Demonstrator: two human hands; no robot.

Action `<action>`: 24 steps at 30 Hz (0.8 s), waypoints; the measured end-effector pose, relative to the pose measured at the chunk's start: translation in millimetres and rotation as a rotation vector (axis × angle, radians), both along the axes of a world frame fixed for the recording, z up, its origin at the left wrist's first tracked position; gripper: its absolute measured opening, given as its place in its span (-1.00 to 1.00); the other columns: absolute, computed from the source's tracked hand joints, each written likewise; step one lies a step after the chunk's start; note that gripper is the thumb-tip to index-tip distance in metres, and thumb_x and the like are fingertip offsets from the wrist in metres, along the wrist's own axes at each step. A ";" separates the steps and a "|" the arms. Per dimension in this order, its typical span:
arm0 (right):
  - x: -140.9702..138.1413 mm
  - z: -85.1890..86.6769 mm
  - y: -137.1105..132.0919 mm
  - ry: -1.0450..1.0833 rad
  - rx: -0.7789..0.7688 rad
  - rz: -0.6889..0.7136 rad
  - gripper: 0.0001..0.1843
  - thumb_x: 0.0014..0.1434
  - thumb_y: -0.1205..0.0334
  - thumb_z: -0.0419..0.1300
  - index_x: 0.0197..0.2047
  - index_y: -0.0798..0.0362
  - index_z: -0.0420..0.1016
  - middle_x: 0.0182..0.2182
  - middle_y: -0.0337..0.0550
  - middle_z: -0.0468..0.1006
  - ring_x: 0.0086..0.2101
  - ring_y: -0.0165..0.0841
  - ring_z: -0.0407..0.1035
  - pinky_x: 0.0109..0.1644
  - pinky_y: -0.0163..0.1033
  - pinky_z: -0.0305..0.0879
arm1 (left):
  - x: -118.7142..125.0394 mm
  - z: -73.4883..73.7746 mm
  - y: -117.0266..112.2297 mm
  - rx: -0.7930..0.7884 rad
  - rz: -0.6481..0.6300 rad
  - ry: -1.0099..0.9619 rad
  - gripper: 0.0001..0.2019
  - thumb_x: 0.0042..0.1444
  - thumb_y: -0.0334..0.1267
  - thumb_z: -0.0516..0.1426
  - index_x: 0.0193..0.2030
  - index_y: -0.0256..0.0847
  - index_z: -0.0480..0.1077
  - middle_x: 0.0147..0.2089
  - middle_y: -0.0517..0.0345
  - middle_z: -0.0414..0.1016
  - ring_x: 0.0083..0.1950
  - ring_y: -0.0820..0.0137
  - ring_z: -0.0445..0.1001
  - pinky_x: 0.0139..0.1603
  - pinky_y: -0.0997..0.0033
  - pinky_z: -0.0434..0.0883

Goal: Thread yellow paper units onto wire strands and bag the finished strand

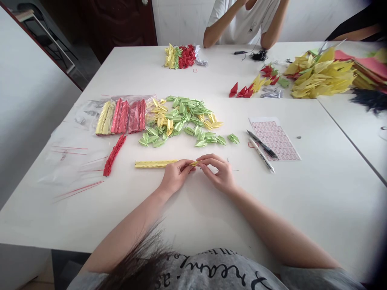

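My left hand (177, 176) grips the end of a long strand of stacked yellow paper cranes (154, 164), which lies along the white table (90, 217). My right hand (218, 173) pinches a small yellow paper piece (194, 163) at the strand's tip, right next to my left fingers. Just beyond my hands lies a loose heap of green and yellow folded paper cranes (181, 121). To its left are a finished red strand (113, 155) and several bundled strands on a plastic bag (121, 117). Any thread inside the strand is too fine to see.
A red-gridded sheet (273, 139) and two pens (261, 146) lie to the right. Across the table sits a co-worker in a white shirt (242, 24), near a red and yellow crane stack (181, 56). A large yellow and red paper pile (319, 74) fills the far right.
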State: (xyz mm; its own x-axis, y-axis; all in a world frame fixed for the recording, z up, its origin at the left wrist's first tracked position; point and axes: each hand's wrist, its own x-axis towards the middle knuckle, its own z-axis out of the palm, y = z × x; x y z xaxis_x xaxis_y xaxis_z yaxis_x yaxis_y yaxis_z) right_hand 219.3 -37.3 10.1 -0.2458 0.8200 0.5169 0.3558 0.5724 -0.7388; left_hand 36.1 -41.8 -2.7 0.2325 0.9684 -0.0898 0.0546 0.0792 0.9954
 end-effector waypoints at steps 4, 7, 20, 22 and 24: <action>-0.3 -2.9 0.3 0.081 -0.086 0.005 -0.83 0.33 0.21 0.18 -0.25 0.02 0.59 -0.26 -0.08 0.66 -0.26 -0.32 0.56 -0.27 -0.22 0.54 | 0.4 1.0 0.4 -0.008 0.007 -0.012 -0.69 0.17 -0.01 0.21 -0.12 -0.21 0.55 -0.17 0.04 0.65 -0.10 0.24 0.63 0.02 0.28 0.52; 0.8 -5.0 0.7 0.108 -0.130 0.021 -0.78 0.35 0.17 0.16 -0.23 0.01 0.62 -0.27 -0.07 0.66 -0.28 -0.32 0.56 -0.30 -0.22 0.56 | 0.0 0.4 0.8 0.001 0.006 -0.016 -0.68 0.17 -0.01 0.20 -0.11 -0.21 0.55 -0.16 0.05 0.65 -0.09 0.23 0.63 0.03 0.27 0.51; -0.6 -9.7 3.6 0.072 -0.027 0.038 -0.80 0.35 0.25 0.12 -0.11 0.01 0.59 -0.19 -0.03 0.63 -0.25 -0.33 0.56 -0.26 -0.20 0.62 | -2.1 0.0 2.4 0.028 -0.022 -0.036 -0.69 0.18 -0.02 0.20 -0.13 -0.21 0.55 -0.18 0.07 0.64 -0.10 0.27 0.62 0.03 0.30 0.52; -0.4 -8.7 2.9 0.051 -0.022 0.041 -0.80 0.36 0.24 0.11 -0.11 0.01 0.58 -0.19 -0.04 0.63 -0.23 -0.32 0.56 -0.25 -0.20 0.61 | -2.0 0.2 2.2 0.024 -0.024 -0.051 -0.68 0.18 -0.01 0.20 -0.13 -0.21 0.56 -0.16 0.06 0.64 -0.10 0.26 0.62 0.03 0.30 0.52; -0.3 -7.7 2.6 0.033 -0.004 0.025 -0.81 0.36 0.23 0.12 -0.12 0.00 0.58 -0.20 -0.04 0.63 -0.21 -0.31 0.56 -0.23 -0.19 0.59 | -1.6 0.5 1.9 0.014 -0.027 -0.057 -0.68 0.17 -0.01 0.21 -0.12 -0.22 0.56 -0.15 0.06 0.64 -0.11 0.26 0.62 0.03 0.29 0.53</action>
State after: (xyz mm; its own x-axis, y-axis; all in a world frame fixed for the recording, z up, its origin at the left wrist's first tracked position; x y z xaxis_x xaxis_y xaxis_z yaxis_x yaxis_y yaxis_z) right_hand 219.0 -34.8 2.4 -0.2489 0.8157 0.5222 0.3165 0.5781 -0.7521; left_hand 34.5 -39.9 -2.3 0.2627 0.9628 -0.0627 0.0000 0.0649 0.9979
